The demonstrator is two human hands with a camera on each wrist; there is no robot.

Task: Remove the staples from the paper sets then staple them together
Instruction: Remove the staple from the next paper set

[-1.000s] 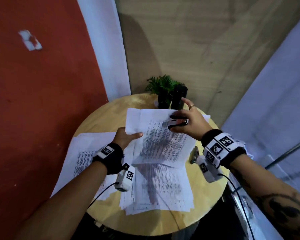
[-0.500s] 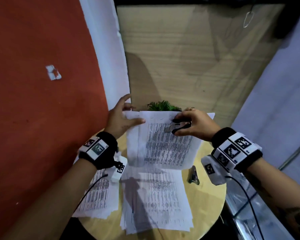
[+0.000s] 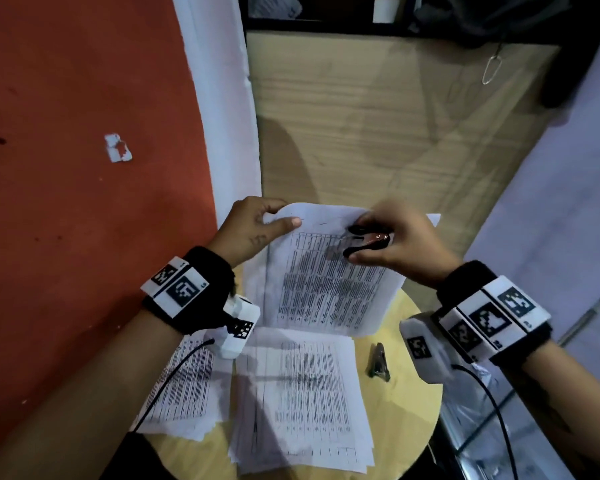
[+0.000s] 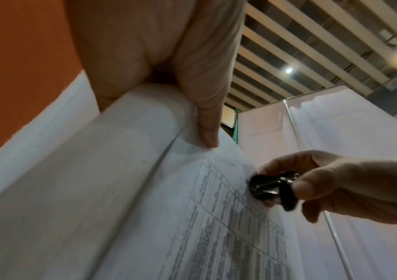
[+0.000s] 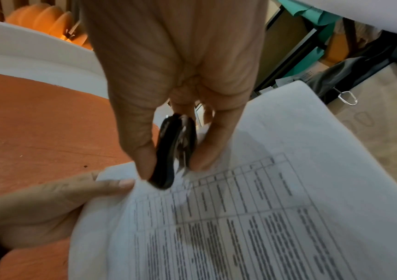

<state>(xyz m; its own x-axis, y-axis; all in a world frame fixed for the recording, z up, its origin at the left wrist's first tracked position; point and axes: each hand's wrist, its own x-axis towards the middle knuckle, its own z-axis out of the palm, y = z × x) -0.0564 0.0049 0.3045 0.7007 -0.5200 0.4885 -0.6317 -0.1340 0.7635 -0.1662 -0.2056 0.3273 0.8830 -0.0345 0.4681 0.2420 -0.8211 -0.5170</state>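
**Inspector:** Report the left hand.

**Assistant:** The left hand [image 3: 248,225], centre-left of the head view, pinches the upper left corner of a white printed paper set with tables [image 3: 326,282], thumb on the front face and fingers behind. The set is held up off the table, at the middle of the frame.

**Inspector:** And the right?

**Assistant:** The right hand [image 3: 400,242] grasps a small black claw-type staple remover [image 3: 366,241] between thumb and fingers, near the sheet's upper edge. In the right wrist view its tip [image 5: 166,180] lies close against the paper near the left thumb; actual contact with a staple cannot be told.

**Inspector:** What lies below?

**Assistant:** A round light wooden table [image 3: 406,400] at the lower centre carries two further stacks of printed sheets [image 3: 302,400] and [image 3: 184,386], side by side. A small dark metal tool [image 3: 379,362] lies just right of the central stack, its kind unclear.
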